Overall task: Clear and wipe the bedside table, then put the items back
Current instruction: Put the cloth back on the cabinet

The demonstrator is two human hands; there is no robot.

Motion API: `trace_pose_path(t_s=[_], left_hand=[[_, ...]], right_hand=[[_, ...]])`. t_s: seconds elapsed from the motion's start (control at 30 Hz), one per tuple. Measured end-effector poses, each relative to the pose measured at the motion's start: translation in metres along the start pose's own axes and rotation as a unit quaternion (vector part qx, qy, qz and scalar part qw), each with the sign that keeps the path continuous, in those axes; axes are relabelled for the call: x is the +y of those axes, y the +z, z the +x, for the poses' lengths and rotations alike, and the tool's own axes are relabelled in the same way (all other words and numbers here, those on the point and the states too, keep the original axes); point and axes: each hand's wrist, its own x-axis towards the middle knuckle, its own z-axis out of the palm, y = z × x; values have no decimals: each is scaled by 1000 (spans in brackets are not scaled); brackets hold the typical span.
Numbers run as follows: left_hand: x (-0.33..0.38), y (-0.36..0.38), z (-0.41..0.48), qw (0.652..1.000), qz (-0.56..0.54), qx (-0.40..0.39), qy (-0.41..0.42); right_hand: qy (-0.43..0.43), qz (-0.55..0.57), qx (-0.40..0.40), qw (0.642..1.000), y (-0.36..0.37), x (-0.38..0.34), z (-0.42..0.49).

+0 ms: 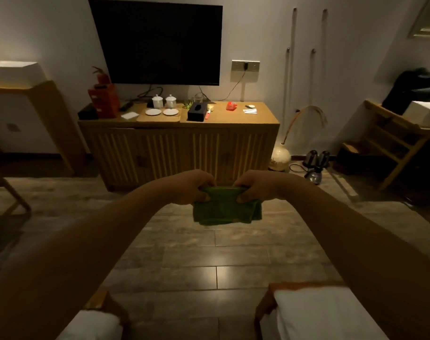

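Note:
I hold a folded green cloth out in front of me at arm's length, above the tiled floor. My left hand grips its upper left corner and my right hand grips its upper right corner, with the top edge stretched between them. The rest of the cloth hangs down below my fingers. No bedside table is in view.
A wooden sideboard stands ahead under a wall TV, carrying cups, saucers, a black tissue box and small items. White bed ends flank the aisle at the bottom. A kettle and vase lamp sit on the floor at right.

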Motion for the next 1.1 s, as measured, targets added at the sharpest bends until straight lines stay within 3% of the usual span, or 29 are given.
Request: trace_pose_path(t_s=[0.2, 0.3, 0.57, 0.7, 0.9, 1.1], left_hand=[[-62, -51, 128, 1000, -7, 23, 9], [-104, -93, 216, 997, -16, 66, 25], [-153, -201, 440, 993, -74, 88, 35], [-160, -230, 546, 984, -135, 118, 16], [-166, -259, 718, 921, -347, 170, -56], [-174, -281, 862, 895, -374, 208, -124]], right_hand=[[-15, 1, 34, 999, -80, 55, 120], [-26, 5, 93, 995, -133, 82, 196], [14, 87, 194, 977, -273, 165, 351], [41, 180, 232, 955, -337, 219, 410], [52, 290, 288, 911, -441, 325, 508], [68, 358, 266, 892, -537, 414, 611]])
